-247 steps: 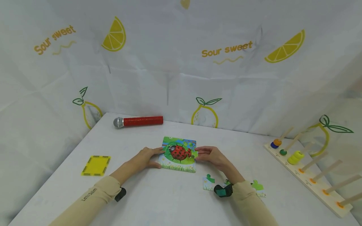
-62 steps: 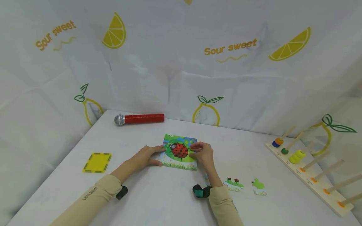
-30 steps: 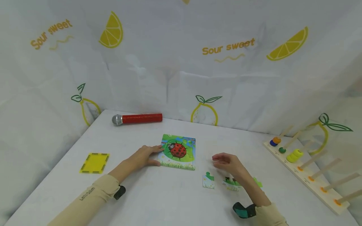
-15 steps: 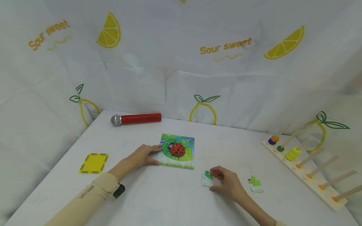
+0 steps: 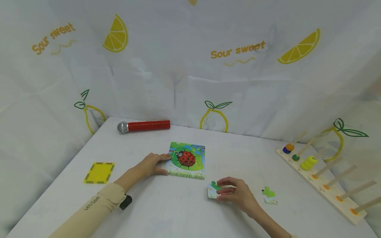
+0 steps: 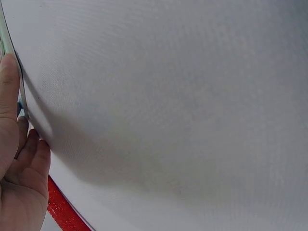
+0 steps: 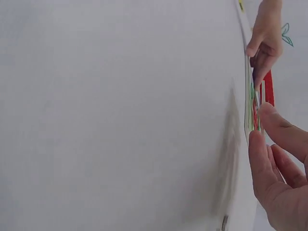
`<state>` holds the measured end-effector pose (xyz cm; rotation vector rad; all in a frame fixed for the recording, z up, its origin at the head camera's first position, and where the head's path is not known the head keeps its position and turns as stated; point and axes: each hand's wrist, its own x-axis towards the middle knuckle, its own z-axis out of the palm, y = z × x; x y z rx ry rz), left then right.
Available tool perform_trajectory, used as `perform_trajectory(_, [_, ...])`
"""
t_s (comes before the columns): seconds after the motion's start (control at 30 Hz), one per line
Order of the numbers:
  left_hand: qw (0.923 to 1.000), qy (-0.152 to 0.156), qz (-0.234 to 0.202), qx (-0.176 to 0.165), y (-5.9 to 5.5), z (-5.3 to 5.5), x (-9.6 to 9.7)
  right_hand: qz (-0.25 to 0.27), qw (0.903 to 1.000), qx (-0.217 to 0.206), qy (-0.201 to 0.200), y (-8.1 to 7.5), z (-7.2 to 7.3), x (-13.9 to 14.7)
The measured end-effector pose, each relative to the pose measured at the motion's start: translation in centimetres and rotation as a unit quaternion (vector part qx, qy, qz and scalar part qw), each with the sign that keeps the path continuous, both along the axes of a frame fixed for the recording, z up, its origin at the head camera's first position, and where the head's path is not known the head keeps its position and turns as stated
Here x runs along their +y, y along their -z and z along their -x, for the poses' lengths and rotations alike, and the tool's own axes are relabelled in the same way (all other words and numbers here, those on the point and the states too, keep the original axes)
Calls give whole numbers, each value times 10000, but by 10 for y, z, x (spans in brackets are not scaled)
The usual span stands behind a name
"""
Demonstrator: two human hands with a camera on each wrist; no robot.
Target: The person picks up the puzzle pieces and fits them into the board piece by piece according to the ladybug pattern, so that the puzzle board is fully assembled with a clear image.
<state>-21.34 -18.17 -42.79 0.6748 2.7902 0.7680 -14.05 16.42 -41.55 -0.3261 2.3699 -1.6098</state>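
Note:
A square ladybug jigsaw puzzle (image 5: 187,160) lies flat on the white table. My left hand (image 5: 150,166) rests at its left side, fingertips on the edge and thumb by the lower left corner. In the left wrist view, the left thumb (image 6: 8,86) lies along the puzzle's edge. To the lower right of the puzzle, my right hand (image 5: 240,195) pinches a green and white puzzle piece (image 5: 212,191) with flowers on it. The right hand hides the table beneath it. Another loose puzzle piece (image 5: 269,195), light green and white, lies right of that hand.
A red toy microphone (image 5: 146,126) lies at the back left. On the left is a yellow square tile (image 5: 99,173). A wooden peg board (image 5: 319,185) with coloured beads runs along the right side. A white cloth with lemon prints hangs behind the table.
My right hand has left the puzzle's right side, moved over the loose pieces and taken hold of the flowered one, shifting it slightly left. The middle piece is now out of sight. The left hand stays put.

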Motion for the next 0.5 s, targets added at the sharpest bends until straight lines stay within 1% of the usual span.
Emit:
perform_trajectory(0.07, [10000, 19, -17, 25, 0, 0, 0, 455, 9981, -402, -36, 0, 1, -5])
perform_trajectory(0.17, [10000, 34, -37, 28, 0, 0, 0, 765, 9947, -675, 95, 0, 4, -16])
perform_trajectory(0.33, [10000, -8, -7, 18, -1, -1, 1, 979, 9917, -801, 238, 0, 14, -34])
perform_trajectory(0.5, [10000, 30, -45, 71, -2, -1, 1, 1072, 9912, -751, 173, 2, 27, -50])
